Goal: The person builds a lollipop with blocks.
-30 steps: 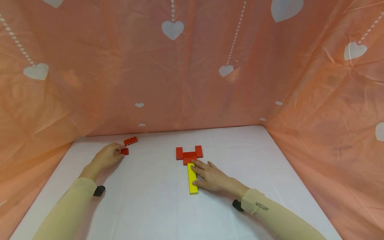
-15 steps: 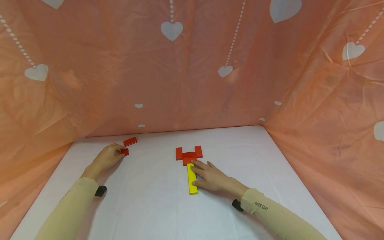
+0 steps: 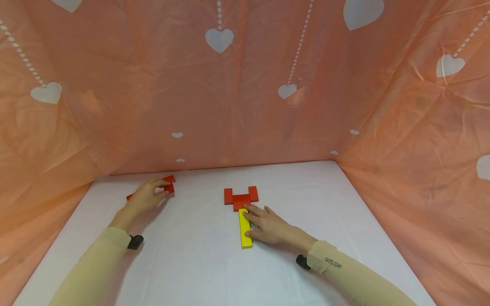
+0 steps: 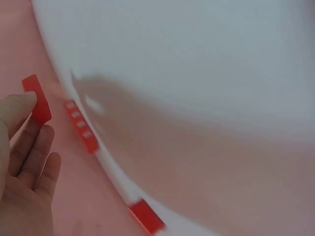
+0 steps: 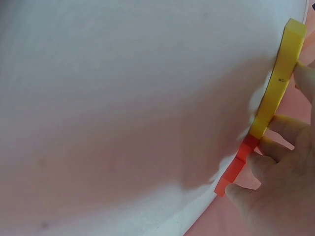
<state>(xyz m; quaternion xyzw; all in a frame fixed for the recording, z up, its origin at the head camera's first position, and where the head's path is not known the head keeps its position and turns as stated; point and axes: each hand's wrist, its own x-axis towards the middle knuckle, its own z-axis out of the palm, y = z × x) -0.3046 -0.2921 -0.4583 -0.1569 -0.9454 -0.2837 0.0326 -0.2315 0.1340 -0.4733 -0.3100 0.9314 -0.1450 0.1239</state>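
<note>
My left hand point(image 3: 144, 199) pinches a small red block point(image 4: 38, 100) between thumb and fingers, raised over the far left of the table. Close by, a red block with a row of white dots point(image 4: 82, 127) lies on the table, partly hidden behind the fingers in the head view. Another red block point(image 4: 146, 216) pokes out behind the hand. At the centre, my right hand point(image 3: 269, 226) rests spread, its fingertips along the right side of a long yellow bar point(image 3: 244, 229) and at the red block point(image 3: 238, 207) touching its far end.
Beyond that block, a red block point(image 3: 241, 197) sits between two upright-lying ones, a left red block point(image 3: 228, 196) and a right red block point(image 3: 253, 194). A pink curtain with white hearts point(image 3: 260, 127) borders the white table point(image 3: 183, 263) at the back and sides.
My left hand has lifted and moved right with the red block, now overlapping the dotted block. A further red block shows behind that hand. My right hand and the central blocks stay put.
</note>
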